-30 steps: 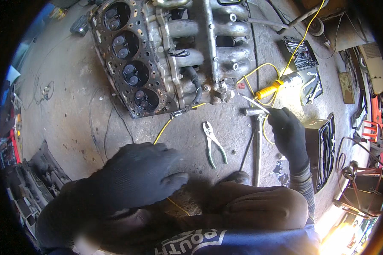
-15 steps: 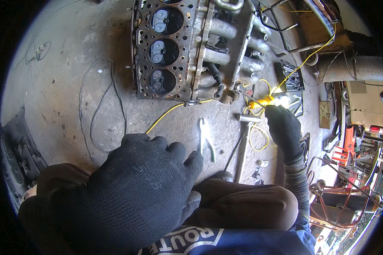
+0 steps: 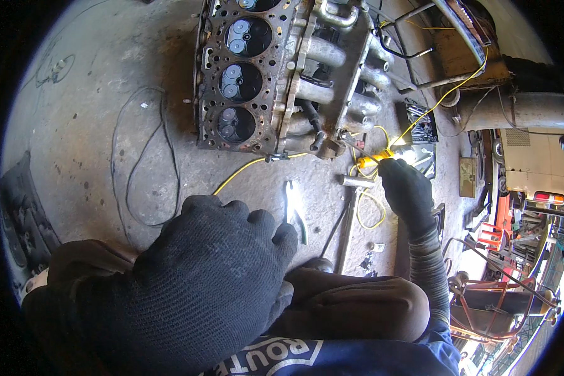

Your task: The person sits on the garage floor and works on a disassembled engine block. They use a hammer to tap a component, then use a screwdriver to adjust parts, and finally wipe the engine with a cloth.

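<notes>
My right hand [image 3: 407, 191], in a black glove, is closed around a thin metal rod-shaped tool [image 3: 360, 148]. The tool's far tip meets the lower end of the metal manifold [image 3: 329, 149] on a cylinder head [image 3: 241, 94]. Beside that hand lies a lit yellow work lamp [image 3: 375, 158] on its cord. Close to the camera, my left hand [image 3: 213, 282] is gloved too, back upward, over my lap. Its fingers curl under, hiding anything inside them. Beyond its thumb side, pliers [image 3: 296, 213] with green handles lie on the floor.
A long-handled tool with a cylindrical metal head [image 3: 357, 182] lies near my right knee. Behind the lamp sits a black tray of tools [image 3: 420, 119]. A dark cable [image 3: 128, 163] loops across the concrete at left. At right stand a red metal frame [image 3: 495, 313] and a large pipe [image 3: 520, 106].
The whole view has shifted slightly, so the engine part, pliers and lamp sit a little lower and farther left. Both hands keep nearly the same pose, the right still gripping the tool.
</notes>
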Demonstrator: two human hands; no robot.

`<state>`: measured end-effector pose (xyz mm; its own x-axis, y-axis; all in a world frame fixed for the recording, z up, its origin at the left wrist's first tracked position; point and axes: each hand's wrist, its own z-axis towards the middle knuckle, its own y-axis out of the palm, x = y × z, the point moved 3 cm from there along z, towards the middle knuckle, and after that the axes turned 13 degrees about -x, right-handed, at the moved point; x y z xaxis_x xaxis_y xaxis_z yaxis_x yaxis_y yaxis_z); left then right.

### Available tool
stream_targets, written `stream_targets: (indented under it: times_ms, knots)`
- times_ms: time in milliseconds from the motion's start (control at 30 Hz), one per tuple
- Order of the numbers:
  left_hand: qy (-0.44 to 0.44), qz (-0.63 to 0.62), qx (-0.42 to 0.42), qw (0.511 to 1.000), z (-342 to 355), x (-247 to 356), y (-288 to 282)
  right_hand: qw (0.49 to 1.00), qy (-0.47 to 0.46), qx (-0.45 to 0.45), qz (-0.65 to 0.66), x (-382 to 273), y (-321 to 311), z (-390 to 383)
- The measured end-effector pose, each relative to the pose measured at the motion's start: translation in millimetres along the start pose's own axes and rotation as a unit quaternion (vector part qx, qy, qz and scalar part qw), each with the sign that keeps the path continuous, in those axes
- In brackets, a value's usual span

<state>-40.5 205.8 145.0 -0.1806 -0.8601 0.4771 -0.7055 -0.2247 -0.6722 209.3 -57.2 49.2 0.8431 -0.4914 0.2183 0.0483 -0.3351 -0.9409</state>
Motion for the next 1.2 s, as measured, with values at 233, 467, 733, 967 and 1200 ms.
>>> stream_targets:
  times_ms: [233,467,733,967,1200]
  knots:
    - [-0.012,-0.005,-0.015,1.0,-1,0,-1,1.0,-0.004,0.017,0.001,-4,0,-2]
    - [-0.004,0.009,0.011,1.0,-3,0,-2,0.999,-0.004,0.03,0.014,-15,-3,-4]
    - [0.001,0.007,-0.012,1.0,-4,-1,-5,0.999,0.008,0.031,0.039,-23,-9,-6]
    - [-0.006,-0.006,-0.037,0.999,-1,-3,-4,0.998,0.02,0.025,0.045,-26,-11,-9]
    - [-0.009,-0.008,-0.036,0.999,-2,-3,-6,0.999,0.024,0.018,0.035,-30,-12,-10]
